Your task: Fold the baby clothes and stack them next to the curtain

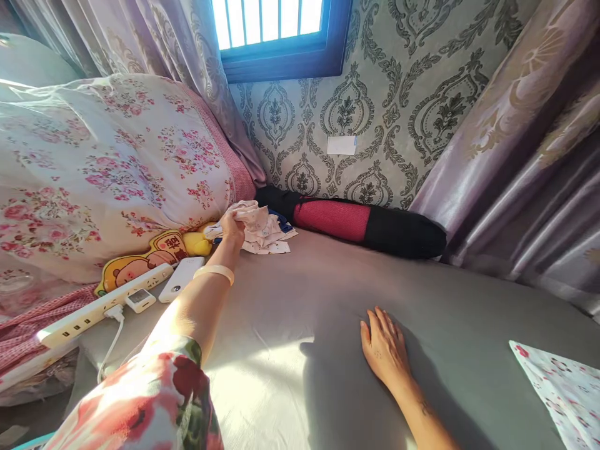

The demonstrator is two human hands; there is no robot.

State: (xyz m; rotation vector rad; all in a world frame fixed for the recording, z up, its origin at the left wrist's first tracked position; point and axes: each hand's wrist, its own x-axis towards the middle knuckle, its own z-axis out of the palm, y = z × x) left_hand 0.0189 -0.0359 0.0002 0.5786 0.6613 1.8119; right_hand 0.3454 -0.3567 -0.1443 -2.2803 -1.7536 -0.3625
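My left hand (233, 229) reaches to the far side of the grey-sheeted bed (281, 294), its fingers closed on a pile of light, patterned cloth (260, 224) that looks like small clothes. Part of a dark blue piece shows behind the pile; how many pieces my fingers grip is hidden. Resting palm down on the sheet nearer to me, my right hand (385, 347) is flat with its thumb apart and holds nothing. A white cloth with small printed figures (562, 387) lies at the right edge.
A black and red long bag (337, 222) lies along the wallpapered wall. At left are a white power strip (107, 306) with a plugged-in cable, a white power bank (182, 279), a yellow plush cushion (140, 262) and a flowered cover (117, 156). Curtains (525, 156) hang at right.
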